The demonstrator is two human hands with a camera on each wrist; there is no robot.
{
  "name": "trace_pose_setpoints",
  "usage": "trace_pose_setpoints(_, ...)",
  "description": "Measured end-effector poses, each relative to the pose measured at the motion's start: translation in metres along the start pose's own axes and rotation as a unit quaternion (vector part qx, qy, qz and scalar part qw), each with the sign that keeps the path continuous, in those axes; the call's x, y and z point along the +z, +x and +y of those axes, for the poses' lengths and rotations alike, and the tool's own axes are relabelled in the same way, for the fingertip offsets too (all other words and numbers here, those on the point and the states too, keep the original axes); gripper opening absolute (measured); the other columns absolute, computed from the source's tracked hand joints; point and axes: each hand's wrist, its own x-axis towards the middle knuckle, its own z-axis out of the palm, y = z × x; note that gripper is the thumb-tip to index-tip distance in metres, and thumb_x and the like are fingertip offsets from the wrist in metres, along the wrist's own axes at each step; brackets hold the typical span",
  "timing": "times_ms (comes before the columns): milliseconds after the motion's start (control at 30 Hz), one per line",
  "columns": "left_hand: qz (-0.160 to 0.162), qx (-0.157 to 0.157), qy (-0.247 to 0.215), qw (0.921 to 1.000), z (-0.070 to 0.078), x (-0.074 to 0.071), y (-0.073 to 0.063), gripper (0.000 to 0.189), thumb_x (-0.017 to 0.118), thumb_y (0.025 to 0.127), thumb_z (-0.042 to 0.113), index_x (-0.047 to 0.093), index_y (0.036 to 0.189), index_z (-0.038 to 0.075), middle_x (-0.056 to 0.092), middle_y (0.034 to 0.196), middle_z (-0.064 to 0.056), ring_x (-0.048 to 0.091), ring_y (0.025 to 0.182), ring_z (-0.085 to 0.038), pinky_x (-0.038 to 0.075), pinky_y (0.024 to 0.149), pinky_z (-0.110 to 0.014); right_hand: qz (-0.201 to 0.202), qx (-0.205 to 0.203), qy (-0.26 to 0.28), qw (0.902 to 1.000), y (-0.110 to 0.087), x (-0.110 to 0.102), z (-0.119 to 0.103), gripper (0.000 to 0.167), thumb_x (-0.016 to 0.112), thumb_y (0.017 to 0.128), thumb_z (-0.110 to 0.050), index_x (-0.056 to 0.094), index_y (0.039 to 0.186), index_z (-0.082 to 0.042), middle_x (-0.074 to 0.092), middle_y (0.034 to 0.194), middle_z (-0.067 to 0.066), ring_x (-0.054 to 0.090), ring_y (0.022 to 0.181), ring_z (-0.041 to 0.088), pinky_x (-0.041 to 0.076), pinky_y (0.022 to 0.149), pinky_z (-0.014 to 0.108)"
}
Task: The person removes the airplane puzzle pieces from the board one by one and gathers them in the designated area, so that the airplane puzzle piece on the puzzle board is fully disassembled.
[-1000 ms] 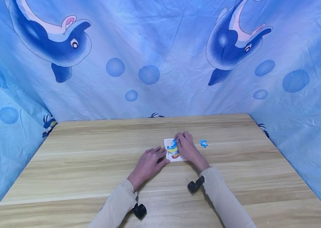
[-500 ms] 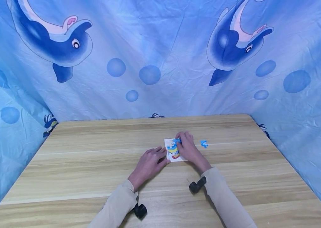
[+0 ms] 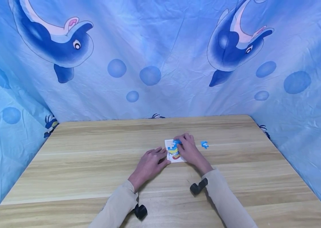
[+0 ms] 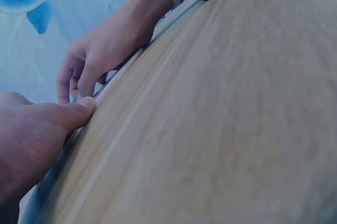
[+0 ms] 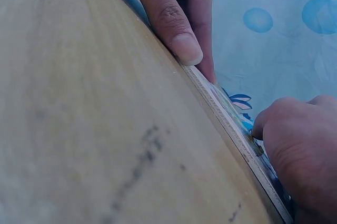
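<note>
A small white puzzle board (image 3: 172,155) with a blue, yellow and red picture lies flat at the middle of the wooden table (image 3: 92,164). My left hand (image 3: 161,154) lies flat with straight fingers, its tips touching the board's left edge; the thumb (image 5: 179,40) presses beside the board (image 5: 226,111). My right hand (image 3: 179,141) curls over the board's upper right part and pinches a blue puzzle piece (image 3: 177,142) against it. In the left wrist view the right hand's fingers (image 4: 79,79) bend down onto the board edge. The palm hides most of the board's right side.
One loose blue puzzle piece (image 3: 204,144) lies on the table just right of my right hand. Blue dolphin-print cloth (image 3: 160,63) hangs behind and beside the table. Black camera mounts (image 3: 198,186) sit at both wrists.
My right hand's fingers have shifted slightly with the blue piece over the top of the board. The left hand has stayed where it was.
</note>
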Motion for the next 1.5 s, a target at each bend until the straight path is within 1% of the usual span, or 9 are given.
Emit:
trace_pose_setpoints(233, -0.002, -0.003, -0.003, 1.0, 0.001, -0.001, 0.0, 0.048, 0.068, 0.102, 0.039, 0.068, 0.135, 0.004, 0.064, 0.139, -0.011, 0.056, 0.135, -0.032, 0.045, 0.111, -0.051, -0.001, -0.008, -0.029, 0.9995, -0.001, -0.002, -0.002, 0.03, 0.063, 0.103, -0.014, 0.068, 0.133, -0.01, 0.063, 0.118, 0.011, 0.049, 0.106, 0.028, 0.037, 0.091, 0.047)
trace_pose_setpoints(400, -0.002, -0.001, -0.003, 1.0, 0.001, -0.001, 0.001, 0.048, 0.068, 0.102, 0.038, 0.068, 0.135, 0.004, 0.064, 0.139, -0.011, 0.056, 0.134, -0.033, 0.045, 0.111, -0.051, -0.007, 0.004, -0.01, 0.9999, -0.002, -0.002, -0.002, 0.035, 0.062, 0.104, -0.015, 0.063, 0.139, -0.009, 0.066, 0.125, 0.011, 0.052, 0.11, 0.028, 0.037, 0.099, 0.051)
trace_pose_setpoints(533, -0.001, 0.003, -0.004, 1.0, 0.0, 0.0, 0.001, 0.048, 0.068, 0.101, 0.037, 0.068, 0.135, 0.003, 0.063, 0.139, -0.012, 0.056, 0.134, -0.032, 0.045, 0.111, -0.052, 0.007, 0.026, 0.038, 0.9989, -0.003, -0.003, -0.004, 0.039, 0.063, 0.104, -0.014, 0.058, 0.143, -0.008, 0.063, 0.119, 0.01, 0.053, 0.106, 0.026, 0.045, 0.094, 0.046)
trace_pose_setpoints(633, 0.0, 0.005, -0.006, 1.0, 0.0, 0.0, 0.001, 0.048, 0.069, 0.101, 0.037, 0.068, 0.135, 0.003, 0.063, 0.139, -0.012, 0.056, 0.134, -0.033, 0.045, 0.111, -0.052, 0.024, 0.027, 0.071, 0.9968, -0.004, -0.004, -0.004, 0.037, 0.064, 0.104, -0.012, 0.059, 0.139, -0.007, 0.06, 0.107, 0.008, 0.055, 0.098, 0.023, 0.051, 0.083, 0.04)
trace_pose_setpoints(700, -0.001, 0.003, -0.005, 1.0, 0.0, 0.0, 0.001, 0.048, 0.068, 0.101, 0.038, 0.068, 0.135, 0.004, 0.063, 0.14, -0.012, 0.056, 0.134, -0.033, 0.045, 0.111, -0.052, 0.034, 0.023, 0.084, 0.9957, -0.005, -0.005, -0.002, 0.034, 0.065, 0.103, -0.01, 0.061, 0.136, -0.006, 0.06, 0.105, 0.007, 0.057, 0.095, 0.022, 0.053, 0.08, 0.038)
trace_pose_setpoints(1033, -0.006, -0.006, -0.007, 0.9999, 0.001, 0.0, 0.0, 0.048, 0.069, 0.101, 0.037, 0.067, 0.136, 0.004, 0.063, 0.14, -0.012, 0.056, 0.135, -0.033, 0.045, 0.111, -0.053, 0.055, 0.043, 0.108, 0.9917, -0.012, -0.012, 0.001, 0.033, 0.065, 0.103, -0.01, 0.063, 0.135, -0.008, 0.06, 0.1, 0.006, 0.056, 0.092, 0.022, 0.05, 0.077, 0.038)
trace_pose_setpoints(1133, -0.006, -0.007, -0.008, 0.9999, 0.001, 0.0, -0.001, 0.047, 0.069, 0.101, 0.036, 0.068, 0.135, 0.003, 0.063, 0.14, -0.012, 0.056, 0.134, -0.034, 0.045, 0.111, -0.053, 0.059, 0.037, 0.104, 0.9921, -0.015, -0.014, 0.005, 0.031, 0.063, 0.104, -0.01, 0.064, 0.134, -0.008, 0.062, 0.103, 0.005, 0.056, 0.095, 0.022, 0.051, 0.079, 0.037)
trace_pose_setpoints(1267, -0.006, -0.006, -0.008, 0.9999, 0.001, 0.0, -0.002, 0.048, 0.069, 0.101, 0.036, 0.067, 0.136, 0.003, 0.062, 0.141, -0.013, 0.056, 0.135, -0.034, 0.045, 0.111, -0.053, 0.075, 0.013, 0.1, 0.9921, -0.019, -0.021, 0.014, 0.029, 0.062, 0.104, -0.008, 0.065, 0.133, -0.005, 0.064, 0.104, 0.005, 0.056, 0.097, 0.023, 0.05, 0.082, 0.038)
trace_pose_setpoints(1500, -0.007, -0.007, -0.009, 0.9999, 0.002, 0.0, 0.0, 0.049, 0.069, 0.101, 0.037, 0.067, 0.136, 0.003, 0.062, 0.141, -0.013, 0.055, 0.136, -0.033, 0.044, 0.111, -0.053, 0.112, -0.019, 0.088, 0.9896, -0.029, -0.038, 0.03, 0.029, 0.06, 0.103, -0.002, 0.066, 0.131, 0.001, 0.067, 0.108, 0.012, 0.057, 0.099, 0.026, 0.05, 0.081, 0.041)
